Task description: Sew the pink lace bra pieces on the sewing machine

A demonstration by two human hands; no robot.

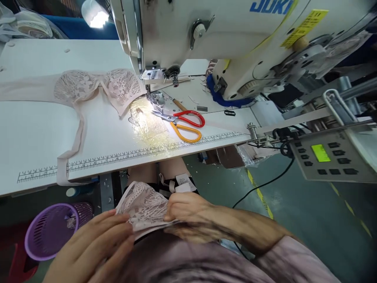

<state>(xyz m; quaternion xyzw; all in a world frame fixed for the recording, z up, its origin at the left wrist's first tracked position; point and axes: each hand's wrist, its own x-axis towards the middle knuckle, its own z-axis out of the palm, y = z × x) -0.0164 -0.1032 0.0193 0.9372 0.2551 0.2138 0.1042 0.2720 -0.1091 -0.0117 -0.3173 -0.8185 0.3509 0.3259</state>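
Observation:
A pale pink lace bra [149,204] lies over my lap, below the table edge. My left hand [101,243] holds its left side, fingers lying long across the lace and thumb hidden beneath. On the other side, my right hand [188,210] is closed in a pinch on the bra's edge. A white label [185,181] and a strap piece show just beyond the lace. Another lace bra [97,88] is spread on the sewing table, one end close to the needle area, with a strap hanging over the front edge.
The sewing machine [182,39] stands at the back of the white table [29,145]. Scissors [184,122] with red and yellow handles lie near the presser foot. A control panel [330,157] juts out at right. A purple basket [51,232] is on the floor at left.

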